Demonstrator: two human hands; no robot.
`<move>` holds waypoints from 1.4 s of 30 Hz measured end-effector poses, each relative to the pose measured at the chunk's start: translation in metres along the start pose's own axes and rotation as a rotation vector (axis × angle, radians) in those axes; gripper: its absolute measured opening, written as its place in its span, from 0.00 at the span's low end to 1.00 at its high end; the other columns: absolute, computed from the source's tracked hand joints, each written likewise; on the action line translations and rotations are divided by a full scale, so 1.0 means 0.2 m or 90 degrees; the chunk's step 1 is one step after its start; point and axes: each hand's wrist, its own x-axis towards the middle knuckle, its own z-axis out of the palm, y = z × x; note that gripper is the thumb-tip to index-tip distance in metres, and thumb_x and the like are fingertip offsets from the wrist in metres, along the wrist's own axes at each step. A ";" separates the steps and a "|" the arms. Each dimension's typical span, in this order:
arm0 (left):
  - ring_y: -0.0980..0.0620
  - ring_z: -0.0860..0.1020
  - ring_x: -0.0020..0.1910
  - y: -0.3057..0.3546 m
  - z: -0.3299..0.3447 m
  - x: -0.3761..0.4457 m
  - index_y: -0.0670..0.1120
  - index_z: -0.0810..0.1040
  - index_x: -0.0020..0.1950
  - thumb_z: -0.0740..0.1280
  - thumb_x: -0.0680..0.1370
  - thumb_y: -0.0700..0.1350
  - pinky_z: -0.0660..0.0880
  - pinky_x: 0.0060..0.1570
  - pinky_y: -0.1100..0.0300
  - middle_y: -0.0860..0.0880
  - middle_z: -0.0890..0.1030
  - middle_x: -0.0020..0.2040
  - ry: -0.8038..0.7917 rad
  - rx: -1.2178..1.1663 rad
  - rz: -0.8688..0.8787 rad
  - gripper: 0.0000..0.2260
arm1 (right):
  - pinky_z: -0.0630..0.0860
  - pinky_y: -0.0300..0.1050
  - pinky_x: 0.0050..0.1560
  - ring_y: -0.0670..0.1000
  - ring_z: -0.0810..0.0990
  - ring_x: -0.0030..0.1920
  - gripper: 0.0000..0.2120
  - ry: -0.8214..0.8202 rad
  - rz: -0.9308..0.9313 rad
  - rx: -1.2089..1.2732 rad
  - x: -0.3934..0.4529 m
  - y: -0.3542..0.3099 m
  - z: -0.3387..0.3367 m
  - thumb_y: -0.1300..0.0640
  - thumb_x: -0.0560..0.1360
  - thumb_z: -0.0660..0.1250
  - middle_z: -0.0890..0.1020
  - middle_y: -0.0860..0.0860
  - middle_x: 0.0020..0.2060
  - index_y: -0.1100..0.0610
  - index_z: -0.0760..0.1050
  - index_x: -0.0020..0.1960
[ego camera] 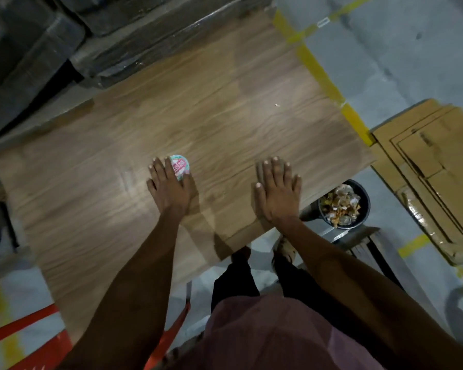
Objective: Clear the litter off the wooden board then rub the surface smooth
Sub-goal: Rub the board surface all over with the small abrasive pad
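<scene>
litter (pixel 180 167), a round pink-and-green lid near the wooden board's (pixel 225 108) near edge, sits under the flat, open left hand (pixel 169 186); the right hand (pixel 277 190) lies flat, holding nothing; a hasty sweep might skid it past the bin (pixel 366 209).

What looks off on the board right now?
One piece of litter remains: a round pink-and-teal lid on the wooden board, under the left hand's fingertips. A tiny white speck lies farther back. The right hand rests flat. The bin beside the board holds crumpled litter.
</scene>
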 end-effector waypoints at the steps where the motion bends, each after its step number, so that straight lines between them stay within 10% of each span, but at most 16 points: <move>1: 0.37 0.55 0.81 0.02 0.02 -0.08 0.44 0.58 0.82 0.53 0.81 0.59 0.53 0.76 0.39 0.38 0.56 0.82 0.000 0.003 -0.009 0.33 | 0.40 0.66 0.79 0.59 0.40 0.83 0.31 -0.018 -0.020 0.000 -0.03 -0.02 0.01 0.39 0.86 0.46 0.39 0.49 0.83 0.46 0.40 0.84; 19: 0.36 0.47 0.82 0.52 0.17 -0.82 0.42 0.49 0.84 0.59 0.84 0.55 0.48 0.78 0.39 0.37 0.47 0.83 -0.100 -0.034 -0.164 0.34 | 0.53 0.72 0.76 0.63 0.51 0.83 0.29 -0.163 -0.371 -0.075 -0.38 0.24 -0.01 0.44 0.85 0.47 0.51 0.52 0.84 0.49 0.49 0.84; 30: 0.39 0.46 0.83 0.53 0.18 -0.99 0.45 0.45 0.84 0.52 0.86 0.55 0.50 0.78 0.40 0.41 0.43 0.84 -0.129 0.005 -0.136 0.30 | 0.42 0.67 0.79 0.61 0.40 0.83 0.30 -0.152 -0.247 -0.115 -0.28 0.47 -0.14 0.46 0.87 0.45 0.38 0.51 0.84 0.50 0.37 0.84; 35: 0.37 0.45 0.82 0.59 0.17 -0.99 0.43 0.43 0.84 0.52 0.86 0.53 0.49 0.78 0.39 0.39 0.42 0.83 -0.148 0.017 -0.161 0.31 | 0.51 0.69 0.78 0.63 0.49 0.83 0.29 -0.220 -0.482 -0.181 -0.25 0.47 -0.20 0.46 0.86 0.45 0.47 0.53 0.84 0.50 0.45 0.85; 42: 0.35 0.49 0.81 0.59 0.13 -0.98 0.41 0.48 0.83 0.57 0.84 0.53 0.55 0.77 0.39 0.36 0.47 0.83 -0.141 0.008 -0.154 0.32 | 0.46 0.67 0.79 0.62 0.41 0.83 0.30 -0.176 -0.209 -0.180 -0.16 0.62 -0.29 0.47 0.87 0.43 0.38 0.52 0.83 0.52 0.35 0.84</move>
